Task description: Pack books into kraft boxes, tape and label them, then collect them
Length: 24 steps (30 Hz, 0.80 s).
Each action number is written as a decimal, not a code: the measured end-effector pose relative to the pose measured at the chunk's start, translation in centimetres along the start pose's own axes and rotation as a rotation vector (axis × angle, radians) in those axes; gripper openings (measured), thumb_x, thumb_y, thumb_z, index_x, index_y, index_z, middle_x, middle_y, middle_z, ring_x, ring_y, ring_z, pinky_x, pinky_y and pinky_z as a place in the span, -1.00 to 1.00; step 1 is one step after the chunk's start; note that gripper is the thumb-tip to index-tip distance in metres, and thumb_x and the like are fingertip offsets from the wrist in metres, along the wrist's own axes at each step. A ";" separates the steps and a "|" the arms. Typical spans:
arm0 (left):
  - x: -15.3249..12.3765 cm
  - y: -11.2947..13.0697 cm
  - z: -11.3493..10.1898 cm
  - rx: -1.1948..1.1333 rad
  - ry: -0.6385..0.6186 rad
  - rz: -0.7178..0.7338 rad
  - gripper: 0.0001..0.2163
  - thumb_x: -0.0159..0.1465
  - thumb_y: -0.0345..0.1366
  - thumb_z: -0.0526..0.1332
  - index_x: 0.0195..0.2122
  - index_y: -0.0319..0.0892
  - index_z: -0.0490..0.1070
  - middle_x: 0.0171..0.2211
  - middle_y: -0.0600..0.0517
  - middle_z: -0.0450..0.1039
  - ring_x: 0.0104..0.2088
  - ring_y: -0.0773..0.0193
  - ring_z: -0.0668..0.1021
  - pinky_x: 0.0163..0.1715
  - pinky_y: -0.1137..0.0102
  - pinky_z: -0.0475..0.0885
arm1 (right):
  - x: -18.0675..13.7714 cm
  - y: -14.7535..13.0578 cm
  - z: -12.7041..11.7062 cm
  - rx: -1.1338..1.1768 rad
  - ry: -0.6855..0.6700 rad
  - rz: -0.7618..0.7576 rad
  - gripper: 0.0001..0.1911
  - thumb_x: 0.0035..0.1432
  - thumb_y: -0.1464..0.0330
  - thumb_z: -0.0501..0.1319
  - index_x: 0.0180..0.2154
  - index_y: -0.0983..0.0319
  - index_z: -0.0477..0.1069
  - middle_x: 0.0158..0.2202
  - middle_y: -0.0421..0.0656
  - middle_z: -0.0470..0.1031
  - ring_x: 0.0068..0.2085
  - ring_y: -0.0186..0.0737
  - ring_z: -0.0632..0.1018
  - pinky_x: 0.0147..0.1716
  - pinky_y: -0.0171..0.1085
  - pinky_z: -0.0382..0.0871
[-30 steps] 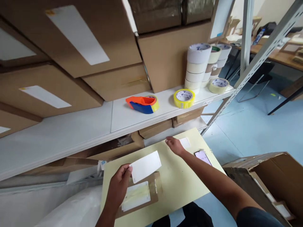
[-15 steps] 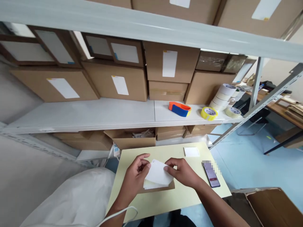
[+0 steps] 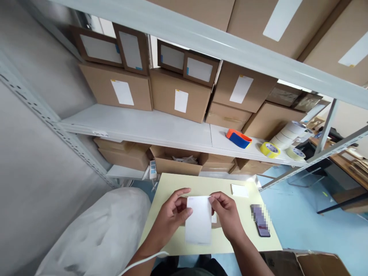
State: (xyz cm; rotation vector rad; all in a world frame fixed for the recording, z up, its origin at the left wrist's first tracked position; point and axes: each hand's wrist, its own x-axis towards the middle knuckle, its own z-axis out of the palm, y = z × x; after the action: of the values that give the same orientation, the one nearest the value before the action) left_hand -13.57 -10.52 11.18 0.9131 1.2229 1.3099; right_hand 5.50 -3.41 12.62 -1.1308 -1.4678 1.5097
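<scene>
Between my two hands, above the pale yellow table [image 3: 169,184], is a blank white card [image 3: 198,224], tilted up toward me. My left hand [image 3: 174,212] pinches its left edge, thumb in front and index finger stretched out above. At the card's upper right corner, the thumb and fingers of my right hand [image 3: 225,216] are closed on it. Behind the card, a piece of brown cardboard [image 3: 217,222] and a bit of white paper [image 3: 214,217] show by my right hand; the rest of them is hidden.
A white stack of cards [image 3: 239,190] lies at the table's back right, with a phone [image 3: 261,222] nearer me. The shelf [image 3: 149,122] ahead holds cardboard boxes [image 3: 181,96], tape rolls [image 3: 270,150] and a blue-orange strap [image 3: 238,138]. A white sack [image 3: 100,234] bulges at left; an open carton [image 3: 319,264] stands lower right.
The white card has been lifted off the papers beneath and turned upright toward me, still in both hands. My right hand has shifted to its upper corner. The camera view has swung left.
</scene>
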 end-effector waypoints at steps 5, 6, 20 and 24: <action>-0.6 -0.4 -0.7 0.038 0.096 0.007 -0.55 0.15 0.07 0.34 -0.07 -0.13 0.47 -0.28 -0.03 0.60 -0.26 0.18 0.61 -0.26 0.37 0.49 | -1.3 -0.1 -0.3 0.007 -0.144 0.023 -0.64 0.15 0.01 0.37 -0.40 0.16 0.51 -0.49 -0.19 0.51 -0.41 -0.19 0.53 -0.32 -0.18 0.47; -0.6 -0.3 -0.9 0.069 0.095 0.027 -0.58 0.16 0.06 0.34 -0.10 -0.13 0.49 -0.28 -0.04 0.60 -0.26 0.17 0.61 -0.25 0.37 0.50 | -1.5 -0.4 -0.6 -0.001 -0.188 0.029 -0.66 0.14 0.02 0.39 -0.36 0.16 0.53 -0.45 -0.18 0.54 -0.38 -0.18 0.55 -0.29 -0.18 0.48; -0.4 2.4 -0.3 0.398 -0.008 0.148 -0.73 0.23 -0.04 0.27 -0.21 -0.11 0.59 -0.28 0.00 0.65 -0.27 0.20 0.61 -0.22 0.40 0.51 | -1.5 -2.6 -0.7 -0.054 -0.248 -0.004 -0.69 0.18 0.09 0.37 -0.27 0.21 0.61 -0.35 -0.17 0.59 -0.40 -0.30 0.51 -0.42 -0.31 0.40; 0.0 2.1 -0.7 0.325 0.116 0.145 -0.70 0.21 -0.03 0.29 -0.20 -0.14 0.57 -0.28 -0.02 0.64 -0.29 0.20 0.62 -0.28 0.41 0.52 | -1.9 -2.0 -2.0 0.059 -0.274 0.055 -0.68 0.16 0.09 0.38 -0.32 0.23 0.61 -0.42 -0.19 0.58 -0.49 -0.33 0.51 -0.43 -0.29 0.45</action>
State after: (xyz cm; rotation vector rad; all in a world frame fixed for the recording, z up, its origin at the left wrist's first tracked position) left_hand -14.61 -10.43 13.11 1.1881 1.5132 1.3133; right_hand 7.89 -4.35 14.86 -0.9648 -1.5702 1.7902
